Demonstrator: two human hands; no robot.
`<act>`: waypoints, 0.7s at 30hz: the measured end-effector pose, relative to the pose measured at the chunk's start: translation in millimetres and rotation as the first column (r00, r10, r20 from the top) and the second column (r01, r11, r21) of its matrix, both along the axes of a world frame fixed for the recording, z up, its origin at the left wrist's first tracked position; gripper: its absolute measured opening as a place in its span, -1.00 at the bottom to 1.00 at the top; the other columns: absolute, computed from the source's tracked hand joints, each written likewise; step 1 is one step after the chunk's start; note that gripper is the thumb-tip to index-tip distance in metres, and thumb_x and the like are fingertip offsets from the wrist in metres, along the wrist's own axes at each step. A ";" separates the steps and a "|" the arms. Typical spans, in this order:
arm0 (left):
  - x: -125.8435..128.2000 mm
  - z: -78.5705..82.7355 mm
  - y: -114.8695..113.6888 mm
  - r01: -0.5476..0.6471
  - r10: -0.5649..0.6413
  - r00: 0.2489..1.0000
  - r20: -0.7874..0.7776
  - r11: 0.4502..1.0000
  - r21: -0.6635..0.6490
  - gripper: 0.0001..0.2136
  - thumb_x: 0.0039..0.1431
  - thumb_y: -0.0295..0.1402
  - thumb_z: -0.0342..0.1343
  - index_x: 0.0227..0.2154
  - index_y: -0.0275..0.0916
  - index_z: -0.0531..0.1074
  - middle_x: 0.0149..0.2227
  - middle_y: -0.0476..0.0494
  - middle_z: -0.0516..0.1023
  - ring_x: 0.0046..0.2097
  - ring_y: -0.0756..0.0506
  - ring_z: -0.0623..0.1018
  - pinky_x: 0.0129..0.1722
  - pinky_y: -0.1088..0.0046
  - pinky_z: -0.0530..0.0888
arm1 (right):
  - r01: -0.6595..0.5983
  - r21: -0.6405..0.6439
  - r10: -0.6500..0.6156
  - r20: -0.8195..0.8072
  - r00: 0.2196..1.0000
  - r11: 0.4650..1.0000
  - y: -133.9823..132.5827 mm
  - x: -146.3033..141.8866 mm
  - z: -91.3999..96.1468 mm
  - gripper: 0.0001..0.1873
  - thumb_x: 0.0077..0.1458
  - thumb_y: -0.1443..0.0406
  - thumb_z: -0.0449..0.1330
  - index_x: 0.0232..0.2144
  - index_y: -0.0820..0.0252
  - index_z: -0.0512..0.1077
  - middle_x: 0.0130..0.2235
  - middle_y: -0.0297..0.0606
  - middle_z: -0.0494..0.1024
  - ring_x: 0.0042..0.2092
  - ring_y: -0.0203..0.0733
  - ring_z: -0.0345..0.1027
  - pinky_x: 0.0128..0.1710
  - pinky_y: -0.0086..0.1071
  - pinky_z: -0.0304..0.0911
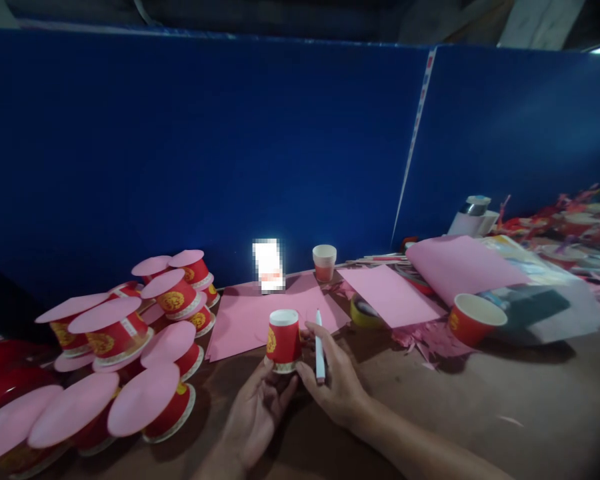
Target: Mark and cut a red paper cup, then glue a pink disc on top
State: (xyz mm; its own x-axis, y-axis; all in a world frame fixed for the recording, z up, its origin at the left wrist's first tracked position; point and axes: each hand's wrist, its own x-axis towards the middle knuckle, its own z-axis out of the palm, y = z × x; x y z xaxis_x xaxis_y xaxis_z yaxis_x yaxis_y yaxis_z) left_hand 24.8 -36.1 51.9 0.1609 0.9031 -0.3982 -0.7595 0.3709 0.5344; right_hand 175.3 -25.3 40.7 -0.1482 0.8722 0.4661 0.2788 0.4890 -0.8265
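Observation:
A red paper cup [284, 343] with gold print stands upside down, its white base facing up, in front of the pink paper sheets [245, 320]. Its patterned rim is gripped from the left by the fingers of my left hand [260, 407]. On the other side, my right hand [337, 380] touches the cup with thumb and fingers. A white marker pen [320, 350] is also held in my right hand, lying across the fingers with its thin tip pointing away from me.
Several red cups topped with pink paper discs [105, 313] are stacked at left. A bright pixelated rectangle [269, 265] and nested cups [325, 260] stand behind. To the right are another red cup [463, 327], yellow tape [365, 313], paper scraps and a blue partition [205, 133].

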 end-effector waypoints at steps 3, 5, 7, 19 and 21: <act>-0.5 -2.4 -1.2 -0.010 0.010 1.000 0.004 0.999 0.036 -0.75 0.13 -0.54 -0.02 -0.13 -0.32 0.40 -0.21 -0.22 0.56 -0.21 -0.10 0.57 -0.20 0.32 0.54 | 0.017 0.031 -0.017 0.002 1.000 0.999 0.1 -0.1 0.5 -0.39 -0.01 0.40 0.13 0.11 0.16 0.07 0.02 -0.13 0.37 0.04 -0.11 0.29 0.04 -0.24 0.24; -1.4 -3.3 -2.7 -0.003 0.000 0.999 0.035 0.997 0.081 -0.75 0.12 -0.53 -0.02 -0.14 -0.32 0.41 -0.18 -0.25 0.56 -0.17 -0.14 0.56 -0.16 0.24 0.53 | 0.008 0.050 -0.008 -0.007 1.000 0.999 0.0 0.1 1.6 -0.38 0.00 0.41 0.12 0.12 0.17 0.06 0.02 -0.12 0.37 0.03 -0.12 0.29 0.04 -0.25 0.24; -2.5 -3.8 -3.7 0.023 -0.031 0.997 0.064 0.993 0.119 -0.75 0.12 -0.52 -0.03 -0.14 -0.31 0.43 -0.16 -0.26 0.55 -0.13 -0.18 0.54 -0.11 0.15 0.49 | -0.014 0.061 0.014 -0.012 1.000 0.998 -0.4 0.3 2.7 -0.38 0.00 0.41 0.11 0.12 0.17 0.04 0.01 -0.12 0.37 0.02 -0.13 0.30 0.04 -0.27 0.25; -7.9 -13.0 1.2 0.049 -0.052 0.995 0.090 0.998 0.040 -0.70 0.19 -0.49 -0.10 -0.04 -0.31 0.35 -0.17 -0.28 0.56 -0.13 -0.17 0.55 -0.14 0.19 0.51 | 0.028 0.087 -0.030 0.013 0.999 0.996 1.7 1.7 0.1 -0.40 -0.01 0.41 0.13 0.10 0.15 0.08 0.00 -0.14 0.39 0.00 -0.12 0.31 0.02 -0.26 0.24; -8.4 -13.8 1.8 0.057 -0.059 0.993 0.100 0.998 0.027 -0.70 0.20 -0.51 -0.13 -0.03 -0.31 0.35 -0.18 -0.29 0.57 -0.17 -0.15 0.57 -0.19 0.26 0.54 | 0.027 0.074 -0.027 0.003 1.000 0.997 2.1 1.9 0.8 -0.39 -0.02 0.41 0.12 0.10 0.15 0.07 -0.01 -0.14 0.39 0.00 -0.13 0.31 0.02 -0.27 0.24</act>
